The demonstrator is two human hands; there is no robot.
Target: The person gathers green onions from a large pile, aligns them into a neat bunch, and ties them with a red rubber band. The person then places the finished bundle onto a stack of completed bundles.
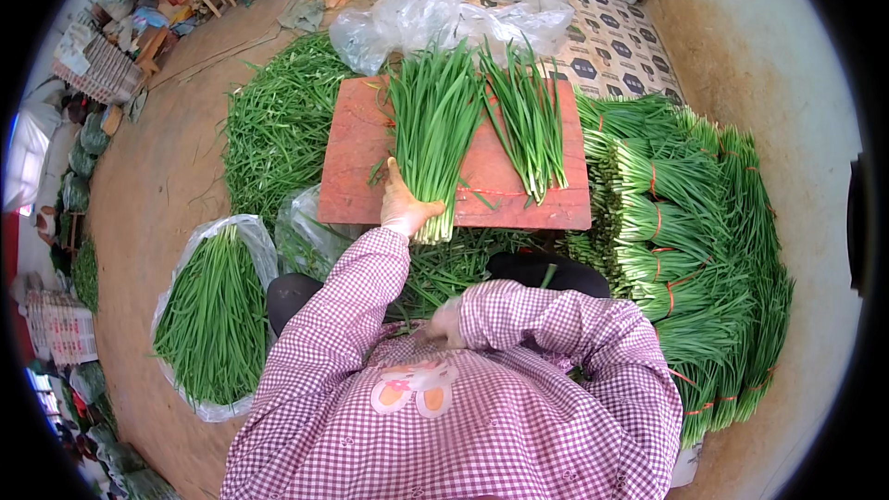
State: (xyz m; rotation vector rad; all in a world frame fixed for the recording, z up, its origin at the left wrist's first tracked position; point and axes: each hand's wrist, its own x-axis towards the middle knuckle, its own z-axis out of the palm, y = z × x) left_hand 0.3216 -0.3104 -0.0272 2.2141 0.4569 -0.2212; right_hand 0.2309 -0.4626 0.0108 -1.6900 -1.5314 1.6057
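My left hand [406, 207] grips the cut ends of a thick bunch of garlic chives [437, 118], whose leaves spread away from me over a reddish wooden board [514, 212]. To its right, a smaller loose bunch of chives [531, 132] lies on the same board. A red tie [496, 192] runs across the wood between the two bunches. My right hand [444, 323] is blurred, low in front of my checked smock [514, 417]. Its fingers are partly hidden against the cloth, so I cannot tell whether they hold anything.
Tied chive bundles [660, 222] are stacked along the right, beside the wall [799, 173]. Loose leaves [285, 125] form a heap left of the board. A plastic bag of chives [215, 312] stands at my left. Clear plastic sheeting [444, 10] lies behind the board.
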